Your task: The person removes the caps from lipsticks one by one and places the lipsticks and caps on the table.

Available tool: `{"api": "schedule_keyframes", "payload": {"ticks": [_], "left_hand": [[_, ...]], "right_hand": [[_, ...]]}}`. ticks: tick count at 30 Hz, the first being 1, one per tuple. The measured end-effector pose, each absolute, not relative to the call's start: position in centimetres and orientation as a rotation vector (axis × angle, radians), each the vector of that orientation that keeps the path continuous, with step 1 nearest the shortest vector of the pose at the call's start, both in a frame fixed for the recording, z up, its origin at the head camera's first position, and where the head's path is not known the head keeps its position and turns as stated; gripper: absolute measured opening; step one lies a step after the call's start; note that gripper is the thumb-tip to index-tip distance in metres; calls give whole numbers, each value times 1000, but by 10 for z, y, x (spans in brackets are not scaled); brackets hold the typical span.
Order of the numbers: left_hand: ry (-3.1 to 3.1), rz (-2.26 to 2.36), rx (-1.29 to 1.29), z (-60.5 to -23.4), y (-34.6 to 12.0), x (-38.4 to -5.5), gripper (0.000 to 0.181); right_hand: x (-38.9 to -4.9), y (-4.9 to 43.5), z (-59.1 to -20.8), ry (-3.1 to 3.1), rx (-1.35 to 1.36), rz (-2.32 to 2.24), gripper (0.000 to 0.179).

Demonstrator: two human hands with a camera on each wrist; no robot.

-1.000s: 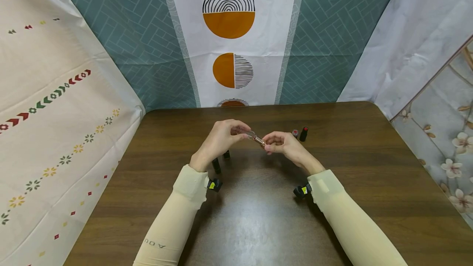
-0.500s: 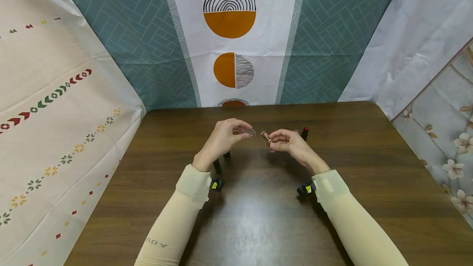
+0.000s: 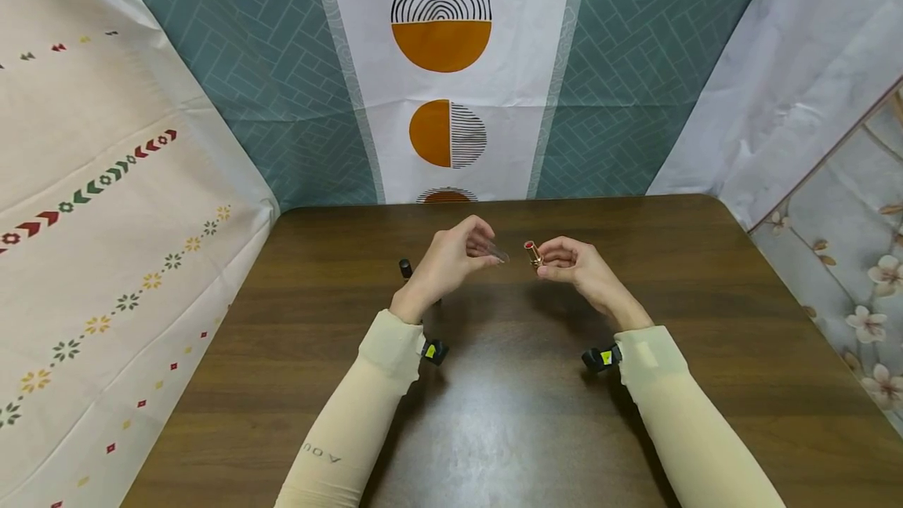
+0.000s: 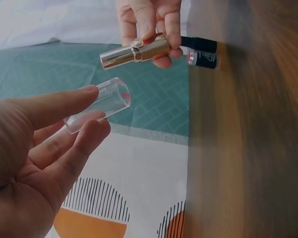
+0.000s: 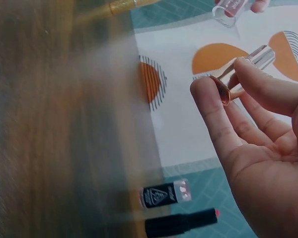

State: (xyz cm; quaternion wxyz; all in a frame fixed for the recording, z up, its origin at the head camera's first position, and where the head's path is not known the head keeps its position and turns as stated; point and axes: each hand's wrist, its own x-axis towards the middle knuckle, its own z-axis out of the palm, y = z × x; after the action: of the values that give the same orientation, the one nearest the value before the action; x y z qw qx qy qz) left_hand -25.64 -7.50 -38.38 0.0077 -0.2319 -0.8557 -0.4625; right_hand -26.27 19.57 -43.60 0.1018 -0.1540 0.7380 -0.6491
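Our left fingers (image 4: 59, 105) pinch the clear cylindrical plastic cap (image 4: 111, 100), right fingers (image 5: 270, 91) the gold metallic lipstick tube (image 4: 152, 50); exact contact's murky; we'd grip lightly, avoid knocking them.

Two hands (image 3: 451, 265) (image 3: 585, 273), one cap (image 4: 114, 96), one gold tube (image 4: 151, 50) appear (black tubes (image 5: 181, 222) (image 5: 161, 195) (image 3: 405, 267): at least three).
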Motion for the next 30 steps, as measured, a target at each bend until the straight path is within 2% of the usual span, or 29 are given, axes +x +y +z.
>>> {"api": "schedule_keyframes", "payload": {"ticks": [13,30], "left_hand": [[-2653,-1436,-758,-388,-45,-268,25],[-2690,-1446,-740,-407,-15,-273,30]], "right_hand": [[-261,220,-436,2216,-410,-1957,37],[-262,237,-444,2212,-397,-2007,37]]}}
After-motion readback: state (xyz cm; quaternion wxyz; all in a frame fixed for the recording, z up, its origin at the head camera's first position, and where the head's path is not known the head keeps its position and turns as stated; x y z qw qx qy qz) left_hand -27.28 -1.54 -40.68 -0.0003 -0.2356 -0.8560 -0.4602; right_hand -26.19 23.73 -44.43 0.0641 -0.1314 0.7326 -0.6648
